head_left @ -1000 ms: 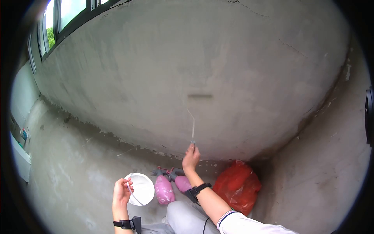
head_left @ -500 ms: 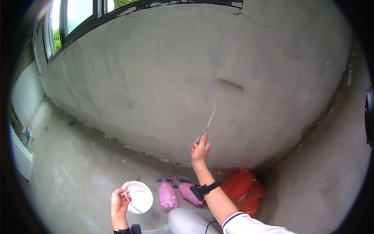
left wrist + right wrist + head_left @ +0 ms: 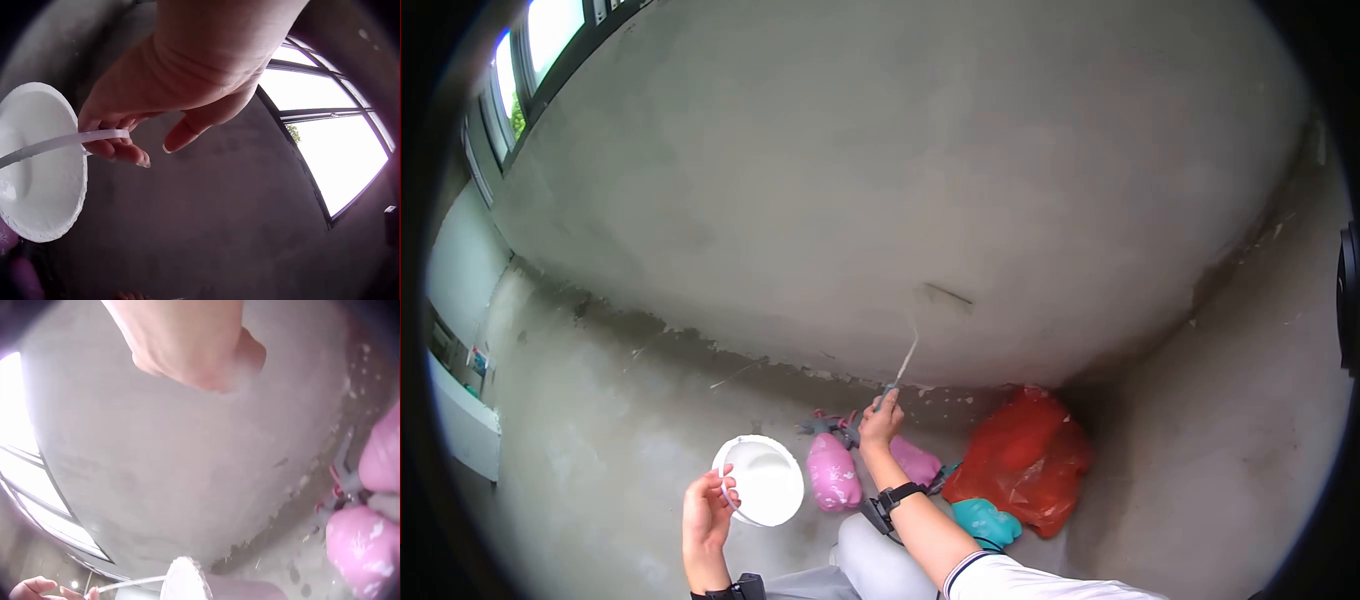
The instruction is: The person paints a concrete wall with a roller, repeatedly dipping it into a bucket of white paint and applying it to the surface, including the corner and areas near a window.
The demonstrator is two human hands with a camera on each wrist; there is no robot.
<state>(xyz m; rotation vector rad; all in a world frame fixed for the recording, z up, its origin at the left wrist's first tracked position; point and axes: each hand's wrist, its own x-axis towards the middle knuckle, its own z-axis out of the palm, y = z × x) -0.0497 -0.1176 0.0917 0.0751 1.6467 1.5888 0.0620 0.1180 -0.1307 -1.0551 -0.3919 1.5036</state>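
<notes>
White bucket (image 3: 772, 482) — left hand (image 3: 707, 514) gripping its handle (image 3: 728, 492).

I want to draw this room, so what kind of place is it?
Probably a room still being finished: the wall is bare and grey, a hand holds a roller, and there's a white bucket.

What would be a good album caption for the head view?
One hand holds a paint roller by the wall, the other a white bucket.
</notes>
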